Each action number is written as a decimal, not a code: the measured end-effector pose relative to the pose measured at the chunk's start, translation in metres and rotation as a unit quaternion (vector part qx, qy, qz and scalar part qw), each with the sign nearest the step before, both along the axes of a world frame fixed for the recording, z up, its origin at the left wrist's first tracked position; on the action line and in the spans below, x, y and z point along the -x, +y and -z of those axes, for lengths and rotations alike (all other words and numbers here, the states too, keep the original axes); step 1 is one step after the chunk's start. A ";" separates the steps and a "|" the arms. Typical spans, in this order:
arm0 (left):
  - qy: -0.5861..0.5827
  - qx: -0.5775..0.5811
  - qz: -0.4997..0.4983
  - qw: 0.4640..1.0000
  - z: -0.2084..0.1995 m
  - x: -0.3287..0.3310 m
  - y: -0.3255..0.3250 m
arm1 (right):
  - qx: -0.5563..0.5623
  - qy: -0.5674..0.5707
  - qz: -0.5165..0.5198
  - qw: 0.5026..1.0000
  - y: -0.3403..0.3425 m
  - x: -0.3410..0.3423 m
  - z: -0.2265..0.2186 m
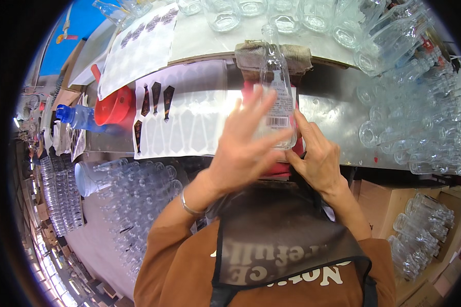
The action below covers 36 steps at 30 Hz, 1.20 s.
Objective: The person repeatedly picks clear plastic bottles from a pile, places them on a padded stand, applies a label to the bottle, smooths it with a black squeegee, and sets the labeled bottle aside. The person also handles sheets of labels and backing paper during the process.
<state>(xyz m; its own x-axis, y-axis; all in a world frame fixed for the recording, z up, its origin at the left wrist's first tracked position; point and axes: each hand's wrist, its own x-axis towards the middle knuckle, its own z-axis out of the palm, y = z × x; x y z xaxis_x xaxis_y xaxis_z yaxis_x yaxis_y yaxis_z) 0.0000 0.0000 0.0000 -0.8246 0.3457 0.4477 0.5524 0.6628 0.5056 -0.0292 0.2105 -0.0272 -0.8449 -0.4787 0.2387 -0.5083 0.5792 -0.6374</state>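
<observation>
A clear glass bottle lies on its back with its neck resting over a rolled beige cloth pad and its base toward me. A printed label with a barcode is on its upper face. My right hand grips the lower right side and base of the bottle between fingers and thumb. Over the left side of the bottle is my left hand, smeared by motion, its fingers spread. Whether it touches the glass I cannot tell. Red material shows under the bottle.
Left of the bottle lies a sticker sheet with several dark tie-shaped stickers. Beyond are a red funnel-like container and a blue-capped bottle. Clear glass bottles crowd the right and far sides. A cardboard box stands lower right.
</observation>
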 end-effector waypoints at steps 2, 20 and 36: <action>-0.001 -0.027 -0.068 0.997 0.001 0.017 -0.002 | 0.009 -0.016 -0.004 1.000 -0.001 -0.002 -0.002; -0.088 -0.187 -0.113 0.972 0.029 0.022 0.007 | 0.235 -0.332 -0.026 0.913 -0.005 0.048 -0.007; -0.081 -0.187 -0.105 0.973 0.032 0.021 0.008 | 0.214 -0.320 -0.056 0.922 0.000 0.050 0.000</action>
<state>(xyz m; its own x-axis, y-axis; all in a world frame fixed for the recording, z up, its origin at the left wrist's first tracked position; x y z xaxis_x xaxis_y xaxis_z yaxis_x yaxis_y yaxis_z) -0.0207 0.0084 -0.0319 -0.9300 0.0002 0.3676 0.3174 0.5046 0.8029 -0.0789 0.2102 -0.0277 -0.8291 -0.5494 -0.1035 0.0084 0.1729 -0.9849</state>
